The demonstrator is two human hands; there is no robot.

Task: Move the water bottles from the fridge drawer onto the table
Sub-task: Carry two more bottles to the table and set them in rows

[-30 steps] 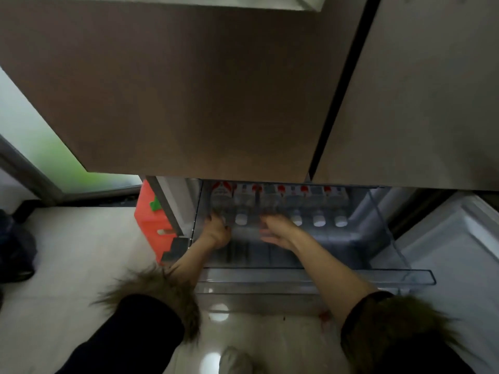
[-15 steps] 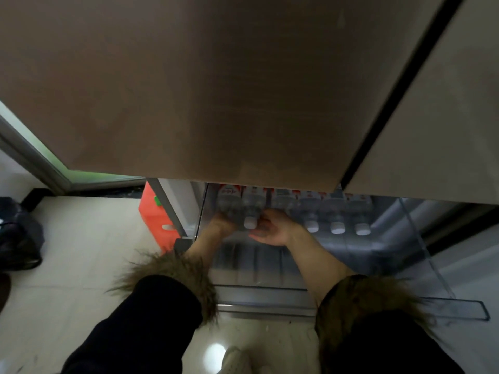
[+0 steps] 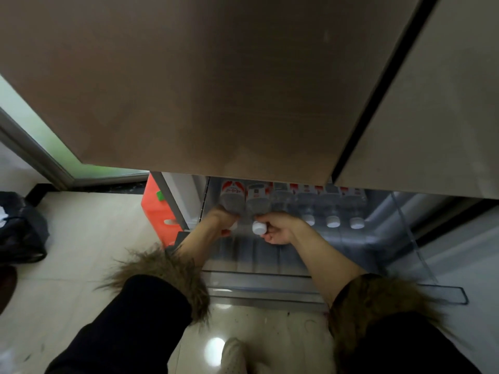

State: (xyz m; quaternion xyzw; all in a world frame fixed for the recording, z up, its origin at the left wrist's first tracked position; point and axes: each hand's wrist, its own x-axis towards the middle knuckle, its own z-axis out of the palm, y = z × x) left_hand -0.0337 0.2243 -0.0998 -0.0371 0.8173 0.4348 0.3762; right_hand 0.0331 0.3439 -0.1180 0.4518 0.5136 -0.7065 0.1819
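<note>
Inside the open fridge drawer, six water bottles lie side by side; the left hand grips the leftmost bottle, the right hand the second bottle, near their caps.

The scene is dim. Daylight enters through the window at the left, and a small glare spot shines on the glossy floor. The fridge drawer interior lies in bluish shadow. Wide-angle distortion bends the edges; detail is soft throughout.
</note>
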